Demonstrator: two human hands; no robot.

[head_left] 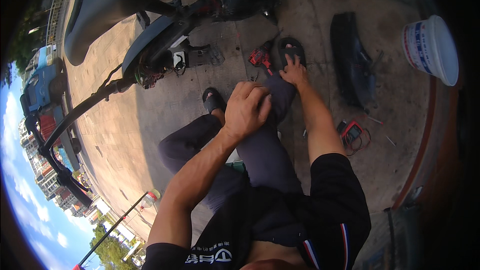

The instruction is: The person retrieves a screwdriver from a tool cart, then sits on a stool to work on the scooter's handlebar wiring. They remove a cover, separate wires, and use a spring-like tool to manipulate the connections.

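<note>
My left hand (246, 110) is raised above my leg (267, 157), fingers curled in and the thumb beside them. Anything inside that fist is hidden. Farther down, my right hand (294, 72) reaches toward my right foot in a black sandal (291, 51). Its fingers are apart, and they lie over the foot and the trouser hem; whether they press on it I cannot tell. A red and black cordless drill (260, 56) lies on the ground just left of that foot. My other black sandal (214, 101) is to the left of my left hand.
A partly stripped electric scooter (150, 40) with exposed wires (145, 76) fills the upper left. On the right are a black curved panel (350, 60), a red multimeter (353, 131) with leads, a screwdriver (375, 120) and a white bucket (431, 50). A blue truck (42, 87) stands far left.
</note>
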